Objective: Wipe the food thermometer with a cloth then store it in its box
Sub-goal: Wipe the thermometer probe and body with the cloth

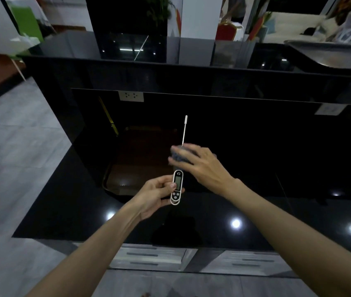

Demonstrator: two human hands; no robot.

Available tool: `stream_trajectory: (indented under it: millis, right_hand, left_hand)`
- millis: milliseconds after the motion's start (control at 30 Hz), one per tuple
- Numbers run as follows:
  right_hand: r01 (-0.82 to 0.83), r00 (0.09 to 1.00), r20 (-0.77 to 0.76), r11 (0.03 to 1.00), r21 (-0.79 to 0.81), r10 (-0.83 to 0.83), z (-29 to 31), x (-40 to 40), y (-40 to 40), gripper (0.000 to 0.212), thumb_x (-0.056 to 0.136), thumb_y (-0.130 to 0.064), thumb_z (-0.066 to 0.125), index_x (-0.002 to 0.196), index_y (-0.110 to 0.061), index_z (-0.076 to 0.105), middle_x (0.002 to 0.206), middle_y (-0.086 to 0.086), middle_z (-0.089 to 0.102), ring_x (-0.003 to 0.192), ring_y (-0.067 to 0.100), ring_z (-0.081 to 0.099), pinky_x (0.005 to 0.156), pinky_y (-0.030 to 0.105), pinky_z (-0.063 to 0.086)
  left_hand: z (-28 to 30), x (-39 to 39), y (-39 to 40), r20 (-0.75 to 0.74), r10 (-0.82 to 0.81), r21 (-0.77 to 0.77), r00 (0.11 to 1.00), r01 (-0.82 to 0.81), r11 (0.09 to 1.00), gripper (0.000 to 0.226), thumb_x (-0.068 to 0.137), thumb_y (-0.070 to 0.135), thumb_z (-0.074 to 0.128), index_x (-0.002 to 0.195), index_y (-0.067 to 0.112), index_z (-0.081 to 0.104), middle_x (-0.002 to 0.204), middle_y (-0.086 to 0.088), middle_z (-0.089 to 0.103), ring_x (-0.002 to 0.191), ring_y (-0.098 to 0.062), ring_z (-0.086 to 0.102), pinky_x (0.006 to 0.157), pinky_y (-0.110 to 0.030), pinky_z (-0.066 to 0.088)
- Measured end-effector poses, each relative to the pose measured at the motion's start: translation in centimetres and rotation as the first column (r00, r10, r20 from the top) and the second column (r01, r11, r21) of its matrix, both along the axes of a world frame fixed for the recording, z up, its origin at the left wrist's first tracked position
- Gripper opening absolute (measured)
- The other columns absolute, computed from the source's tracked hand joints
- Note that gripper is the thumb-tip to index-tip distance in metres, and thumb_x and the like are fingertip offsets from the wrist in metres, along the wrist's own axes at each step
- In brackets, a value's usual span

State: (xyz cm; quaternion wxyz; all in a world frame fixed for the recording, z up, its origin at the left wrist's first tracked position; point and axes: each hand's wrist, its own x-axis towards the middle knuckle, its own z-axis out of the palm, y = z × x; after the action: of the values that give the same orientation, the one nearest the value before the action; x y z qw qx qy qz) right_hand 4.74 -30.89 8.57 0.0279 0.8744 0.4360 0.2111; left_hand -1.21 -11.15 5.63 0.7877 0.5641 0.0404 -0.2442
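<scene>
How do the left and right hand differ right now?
The left hand pinches the thermometer by its body, low and near; the right hand sits higher, closed on a grey cloth around the probe. The left hand looks sharp, the right hand blurred. Both hold the same tool above the black counter.

A glossy black counter [256, 211] fills the lower middle of the view, its polished top mirroring several round ceiling lights as bright spots. On it, toward the left, lies a dark brown tray [140, 159], rectangular with rounded corners and a raised rim; nothing can be made out in the tray in the dim light. The rest of the visible top is bare. At the back the counter meets a black upstand carrying a white socket [131, 96], with a higher black ledge [191, 50] above. Grey drawer fronts [149, 257] show below the near edge.
</scene>
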Motion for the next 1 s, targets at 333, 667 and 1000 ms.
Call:
stream_trajectory:
  millis: [333,667,1000]
  right_hand:
    - [-0.036,0.996,0.086,0.999,-0.019,0.038,-0.4,-0.4,-0.6,0.050,0.088,-0.003,0.054,0.137,-0.007,0.047,0.157,0.009,0.033,0.097,0.026,0.056,0.073,0.037,0.052]
    - [-0.093,0.985,0.123,0.975,-0.200,0.119,-0.8,0.1,-1.9,0.057,0.099,0.001,0.041,0.152,-0.004,0.021,0.161,0.012,0.019,0.133,0.038,0.043,0.098,0.043,0.048]
    - [-0.038,0.999,0.020,0.998,-0.058,0.039,-0.1,0.6,-1.7,0.058,0.094,0.001,0.048,0.150,-0.006,0.033,0.159,0.011,0.027,0.147,0.026,0.024,0.102,0.034,0.046]
  left_hand:
    - [0.0,0.0,0.4,-0.033,-0.020,-0.025,0.999,0.020,0.999,0.039,0.083,0.013,0.063,0.122,0.008,0.060,0.118,-0.022,0.063,0.107,-0.024,0.066,0.082,-0.036,0.054]
    - [-0.2,-0.1,0.2,-0.024,-0.042,-0.033,0.999,0.041,0.999,0.037,0.087,0.009,0.060,0.124,0.007,0.059,0.108,-0.015,0.066,0.108,-0.025,0.065,0.088,-0.040,0.054]
    - [-0.7,-0.6,-0.1,-0.018,-0.051,0.001,0.999,0.051,0.999,0.033,0.091,0.006,0.056,0.123,0.005,0.059,0.101,-0.010,0.067,0.113,-0.029,0.063,0.093,-0.044,0.052]
